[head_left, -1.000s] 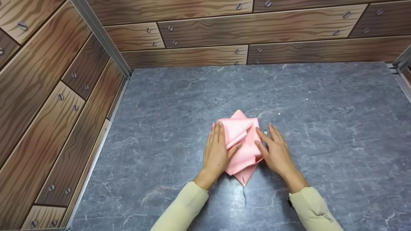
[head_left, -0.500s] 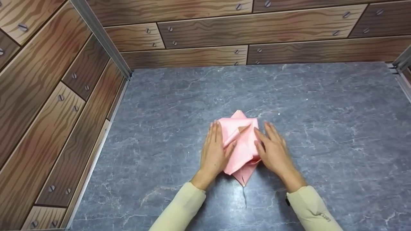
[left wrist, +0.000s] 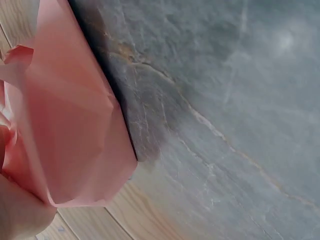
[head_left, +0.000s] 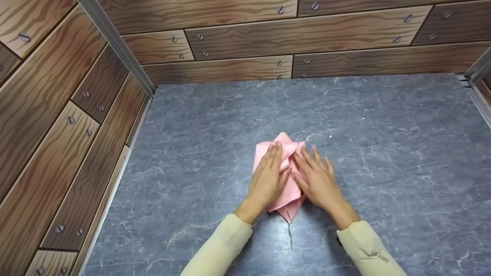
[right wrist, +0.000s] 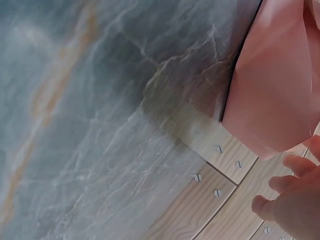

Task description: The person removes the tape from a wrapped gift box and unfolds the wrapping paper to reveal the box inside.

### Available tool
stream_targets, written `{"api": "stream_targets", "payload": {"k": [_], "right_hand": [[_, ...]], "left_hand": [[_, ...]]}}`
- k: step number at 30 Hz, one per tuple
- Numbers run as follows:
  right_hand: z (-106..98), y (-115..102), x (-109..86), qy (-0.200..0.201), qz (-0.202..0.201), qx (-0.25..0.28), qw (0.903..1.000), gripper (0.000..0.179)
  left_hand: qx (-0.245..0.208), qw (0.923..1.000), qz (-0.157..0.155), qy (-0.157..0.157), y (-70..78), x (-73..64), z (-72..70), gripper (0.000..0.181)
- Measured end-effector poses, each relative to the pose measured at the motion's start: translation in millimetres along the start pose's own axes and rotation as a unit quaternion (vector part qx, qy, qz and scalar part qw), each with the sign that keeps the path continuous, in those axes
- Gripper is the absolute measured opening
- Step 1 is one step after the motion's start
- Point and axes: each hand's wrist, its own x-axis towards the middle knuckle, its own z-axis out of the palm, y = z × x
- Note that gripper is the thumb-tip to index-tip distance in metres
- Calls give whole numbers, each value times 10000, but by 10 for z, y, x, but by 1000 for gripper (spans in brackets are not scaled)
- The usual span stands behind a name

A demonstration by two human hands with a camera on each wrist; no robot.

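A folded sheet of pink paper [head_left: 285,201] lies on the grey marbled tabletop, pointed at its far and near ends, with loose flaps on top. My left hand [head_left: 266,180] lies over its left half, fingers extended and close together, thumb reaching toward the middle. From the other side my right hand [head_left: 320,182] covers the right edge, fingers spread, with index finger and thumb on the paper. A raised, creased pink panel [left wrist: 75,115] fills the left side of the left wrist view. In the right wrist view, the right hand's fingers [right wrist: 295,182] show below the paper [right wrist: 272,80].
Wood-plank-patterned panels stand at the back [head_left: 238,42] and left [head_left: 57,161] of the grey tabletop [head_left: 199,126], joined by a metal corner post [head_left: 119,50]. A tiny white speck [head_left: 330,136] lies beyond the right hand.
My left hand has slid right from the paper's left edge onto its top flap. The right hand has moved left over the paper's right side, and the flaps between them have shifted.
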Motion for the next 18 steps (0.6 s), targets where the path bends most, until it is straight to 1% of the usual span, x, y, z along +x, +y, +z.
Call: {"api": "stream_targets", "payload": {"k": [5,9,14,18], "right_hand": [[27,1,-3,-80,-74,-116,9999,57],[49,9,-13,-164,2,-168,9997,58],[62,9,-11,-128,102,-175,9997,58],[66,8,-4,-134,180,-122,9997,59]], "left_hand": [[-40,10000,5,-3,-16,-16,-4,64],[18,10000,32,11,-31,-35,10,63],[104,9999,-14,73,-59,-41,18,63],[84,9999,-84,10,-89,-49,11,63]]}}
